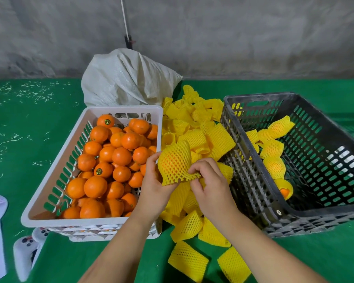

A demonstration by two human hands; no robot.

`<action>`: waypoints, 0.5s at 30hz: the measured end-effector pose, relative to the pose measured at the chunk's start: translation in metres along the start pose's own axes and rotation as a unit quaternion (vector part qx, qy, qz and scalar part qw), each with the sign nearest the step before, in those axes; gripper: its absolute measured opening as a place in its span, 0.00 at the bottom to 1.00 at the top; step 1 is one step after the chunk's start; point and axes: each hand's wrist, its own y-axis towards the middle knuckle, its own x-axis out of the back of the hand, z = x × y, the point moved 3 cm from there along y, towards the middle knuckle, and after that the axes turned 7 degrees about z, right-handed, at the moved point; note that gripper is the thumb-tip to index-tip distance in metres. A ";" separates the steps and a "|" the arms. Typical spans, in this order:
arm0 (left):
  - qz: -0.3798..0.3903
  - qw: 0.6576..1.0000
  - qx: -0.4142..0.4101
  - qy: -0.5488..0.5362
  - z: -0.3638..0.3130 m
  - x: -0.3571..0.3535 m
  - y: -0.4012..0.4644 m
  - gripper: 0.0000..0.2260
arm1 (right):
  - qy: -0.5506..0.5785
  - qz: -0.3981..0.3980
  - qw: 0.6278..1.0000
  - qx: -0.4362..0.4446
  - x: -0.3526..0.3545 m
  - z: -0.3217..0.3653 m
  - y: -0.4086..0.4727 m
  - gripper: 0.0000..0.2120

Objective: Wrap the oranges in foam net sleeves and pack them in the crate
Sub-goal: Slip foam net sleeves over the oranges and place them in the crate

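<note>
The left hand (pixel 154 186) is cupping an orange (pixel 173 160) that's sitting inside a stretchy foam net sleeve (pixel 177 163), while the right hand (pixel 209 187) is pinching the sleeve's loose lower edge. I'd guess the fruit is firm and the net soft and snaggy, so grabbing the rim is working best. It's hovering over the pile of spare sleeves (pixel 194 127), between the white basket (pixel 55 166) of bare oranges and the dark crate (pixel 260 166), whose near wall is standing in the way.

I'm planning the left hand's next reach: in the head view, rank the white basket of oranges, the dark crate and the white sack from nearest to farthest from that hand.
1. White basket of oranges: right beside the left hand, on its left.
2. Dark crate: off to the right, past the right hand and the loose sleeves.
3. White sack: farthest, behind the basket by the wall.
</note>
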 end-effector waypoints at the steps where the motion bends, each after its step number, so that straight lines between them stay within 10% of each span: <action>1: -0.008 1.000 -0.006 0.003 0.001 0.001 0.000 0.33 | 0.012 0.021 1.000 -0.010 -0.002 0.000 -0.002 0.12; 7: 0.008 0.999 0.016 0.030 0.006 0.000 0.000 0.49 | 0.301 0.003 0.927 -0.226 0.000 -0.003 -0.001 0.29; 10: 0.076 0.996 0.020 0.041 0.002 -0.008 -0.002 0.48 | 0.313 0.079 0.912 -0.252 -0.014 0.005 0.004 0.49; 15: 0.072 0.982 0.019 0.172 0.006 -0.007 -0.001 0.41 | 0.312 0.000 0.910 -0.272 -0.015 -0.013 0.005 0.51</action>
